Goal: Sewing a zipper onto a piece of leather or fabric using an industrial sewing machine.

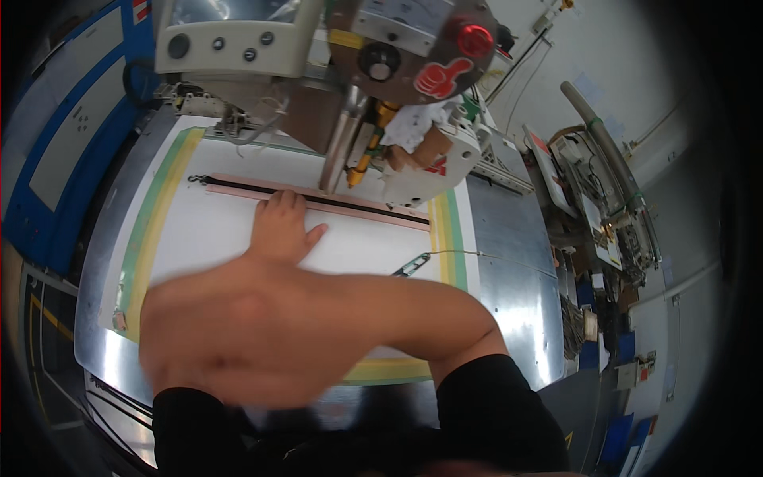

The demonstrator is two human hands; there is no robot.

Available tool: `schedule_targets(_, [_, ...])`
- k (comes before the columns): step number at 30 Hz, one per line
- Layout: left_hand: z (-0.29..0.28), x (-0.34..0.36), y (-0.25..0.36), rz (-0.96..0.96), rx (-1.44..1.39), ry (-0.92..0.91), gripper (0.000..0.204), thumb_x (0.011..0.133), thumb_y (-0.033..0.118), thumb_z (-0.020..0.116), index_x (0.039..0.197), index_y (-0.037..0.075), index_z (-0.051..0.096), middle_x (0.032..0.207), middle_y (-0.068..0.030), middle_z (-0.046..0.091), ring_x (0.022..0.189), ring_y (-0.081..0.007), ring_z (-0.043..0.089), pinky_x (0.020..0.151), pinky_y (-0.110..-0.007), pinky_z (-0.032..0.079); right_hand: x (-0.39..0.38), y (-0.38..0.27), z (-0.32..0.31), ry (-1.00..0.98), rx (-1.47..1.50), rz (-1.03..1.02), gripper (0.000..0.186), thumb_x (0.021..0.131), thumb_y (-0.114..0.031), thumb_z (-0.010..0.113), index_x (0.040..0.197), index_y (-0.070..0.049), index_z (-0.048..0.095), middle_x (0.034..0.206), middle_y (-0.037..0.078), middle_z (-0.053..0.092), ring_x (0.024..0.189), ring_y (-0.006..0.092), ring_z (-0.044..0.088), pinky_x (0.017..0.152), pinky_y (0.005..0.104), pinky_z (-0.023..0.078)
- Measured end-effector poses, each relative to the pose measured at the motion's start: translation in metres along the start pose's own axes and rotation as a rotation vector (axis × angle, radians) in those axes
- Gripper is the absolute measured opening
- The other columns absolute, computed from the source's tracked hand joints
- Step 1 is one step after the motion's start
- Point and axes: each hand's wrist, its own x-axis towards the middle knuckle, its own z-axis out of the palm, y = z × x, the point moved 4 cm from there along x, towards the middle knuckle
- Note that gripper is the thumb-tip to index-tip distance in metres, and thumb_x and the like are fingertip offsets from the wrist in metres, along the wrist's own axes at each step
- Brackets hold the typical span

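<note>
My left hand lies flat, palm down, on a white template board with its fingertips on a long pink strip that has a black zipper line down its middle. The fingers are close together, the thumb is out to the right, and the hand grips nothing. My right forearm crosses low over the board toward the left and is heavily blurred. Its hand end is a blur near the board's left edge, so its fingers cannot be made out. The strip runs under the needle area of the sewing machine head.
The board has yellow and green tape borders and rests on a shiny metal table. A metal clip on a thin cord lies right of my hand. A red button sits on the machine. Cluttered equipment stands at the right.
</note>
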Motion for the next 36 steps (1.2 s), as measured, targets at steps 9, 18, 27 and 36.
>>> schedule_targets(9, [0.004, 0.013, 0.013, 0.051, -0.083, 0.003, 0.06, 0.097, 0.05, 0.065, 0.13, 0.0, 0.064, 0.134, -0.0157, 0.059, 0.133, -0.0335, 0.051, 0.108, -0.049, 0.04, 0.033, 0.063, -0.118, 0.276, -1.527, 0.356, 0.022, 0.092, -0.018, 0.067, 0.108, -0.006, 0.059, 0.151, 0.021, 0.056, 0.093, 0.0427, 0.074, 0.078, 0.0496, 0.061])
schedule_targets(18, [0.003, 0.007, 0.006, 0.033, -0.07, -0.008, 0.058, 0.094, 0.048, 0.069, 0.124, -0.001, 0.064, 0.127, -0.0157, 0.06, 0.129, -0.0334, 0.054, 0.106, -0.048, 0.041, 0.039, 0.077, -0.109, 0.175, -1.584, 0.391, 0.026, 0.095, -0.02, 0.064, 0.11, 0.0, 0.058, 0.152, 0.026, 0.053, 0.079, 0.0369, 0.076, 0.067, 0.0447, 0.062])
schedule_targets(27, [0.0, 0.013, 0.018, 0.054, -0.066, -0.026, 0.059, 0.092, 0.045, 0.073, 0.13, 0.001, 0.062, 0.13, -0.0162, 0.06, 0.13, -0.0342, 0.054, 0.105, -0.049, 0.042, 0.036, 0.077, -0.133, 0.231, -1.678, 0.327, 0.026, 0.092, -0.02, 0.065, 0.109, -0.001, 0.06, 0.154, 0.024, 0.052, 0.088, 0.0357, 0.076, 0.07, 0.0427, 0.062])
schedule_targets(36, [-0.005, 0.009, 0.004, 0.057, -0.267, 0.096, 0.064, 0.094, 0.049, 0.069, 0.131, -0.003, 0.062, 0.138, -0.0178, 0.06, 0.133, -0.0341, 0.053, 0.105, -0.049, 0.043, -0.047, -0.012, -0.1, 0.433, -1.607, -0.221, 0.017, 0.075, -0.008, 0.08, 0.071, -0.008, 0.064, 0.074, 0.006, 0.062, 0.065, 0.0227, 0.062, 0.054, 0.0344, 0.049])
